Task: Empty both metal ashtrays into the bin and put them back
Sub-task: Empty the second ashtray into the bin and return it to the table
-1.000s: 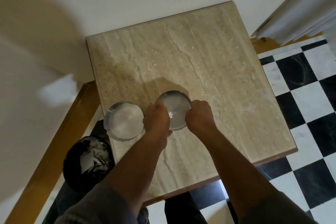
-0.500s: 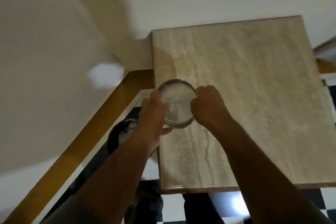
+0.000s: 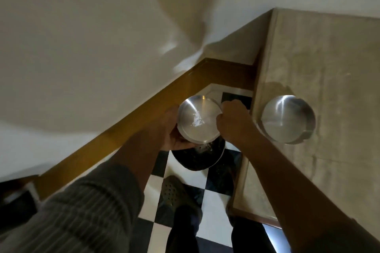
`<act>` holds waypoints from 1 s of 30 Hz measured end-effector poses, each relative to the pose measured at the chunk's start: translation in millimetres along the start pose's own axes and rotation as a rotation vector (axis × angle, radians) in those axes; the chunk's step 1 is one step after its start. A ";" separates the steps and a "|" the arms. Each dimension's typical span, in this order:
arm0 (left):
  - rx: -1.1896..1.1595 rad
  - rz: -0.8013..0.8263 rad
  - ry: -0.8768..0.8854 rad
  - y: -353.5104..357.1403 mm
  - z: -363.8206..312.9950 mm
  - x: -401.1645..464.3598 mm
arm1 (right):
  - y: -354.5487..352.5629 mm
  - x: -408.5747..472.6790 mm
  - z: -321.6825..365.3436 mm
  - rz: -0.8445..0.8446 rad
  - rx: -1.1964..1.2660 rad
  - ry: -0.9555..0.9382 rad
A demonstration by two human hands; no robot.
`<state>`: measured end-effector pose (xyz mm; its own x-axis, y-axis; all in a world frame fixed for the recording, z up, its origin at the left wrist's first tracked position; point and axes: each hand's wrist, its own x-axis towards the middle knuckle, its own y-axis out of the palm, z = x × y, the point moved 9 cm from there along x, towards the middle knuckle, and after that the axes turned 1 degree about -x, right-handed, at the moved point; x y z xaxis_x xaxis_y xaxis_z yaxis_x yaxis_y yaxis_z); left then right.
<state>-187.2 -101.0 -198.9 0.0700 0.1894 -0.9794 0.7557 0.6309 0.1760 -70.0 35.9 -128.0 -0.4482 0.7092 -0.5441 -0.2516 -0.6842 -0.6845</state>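
Note:
I hold one round metal ashtray between both hands, off the table and tilted toward me over the black-lined bin. White bits lie inside it and some spill from its lower rim into the bin. My left hand cups its left and underside; my right hand grips its right rim. The second metal ashtray sits on the marble table near the left edge, untouched.
The bin stands on a black-and-white checkered floor between the table and a wall with a wooden baseboard. My shoe is just in front of the bin.
Both hands have carried the ashtray left off the table and tipped it over the bin. My view has swung left, so the other ashtray is now to the right.

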 end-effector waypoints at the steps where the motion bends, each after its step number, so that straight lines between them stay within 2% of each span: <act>1: 0.012 0.042 -0.030 -2.2 5.3 4.1 | 11.7 5.0 0.5 0.003 -0.018 -0.024; 5: 0.141 -0.028 -0.136 -23.6 22.2 19.9 | 41.3 17.9 -10.2 -0.027 -0.042 -0.065; 10: 0.168 -0.018 -0.197 -29.2 24.7 35.8 | 72.3 19.6 -18.7 -0.039 -0.009 -0.146; 15: 0.274 0.032 -0.143 -26.4 9.2 52.0 | 76.1 16.2 -23.2 -0.121 0.006 -0.178; 20: 0.538 0.102 -0.040 -19.9 -11.8 54.0 | 76.9 6.0 -24.7 -0.165 0.107 -0.319; 23: 0.700 0.155 0.011 -15.0 -19.5 56.1 | 79.6 -1.2 -29.0 -0.186 0.184 -0.340; 26: 0.791 0.163 0.049 -3.7 -18.7 58.2 | 82.8 -3.9 -26.0 -0.199 0.181 -0.402; 30: 0.920 0.169 0.212 8.2 -20.0 64.7 | 81.7 -6.6 -23.3 -0.179 0.147 -0.494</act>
<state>-189.5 -68.5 -258.8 0.1735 0.4132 -0.8940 0.9682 -0.2379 0.0780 -67.6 -20.8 -191.6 -0.7282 0.6767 -0.1084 -0.4621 -0.6016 -0.6515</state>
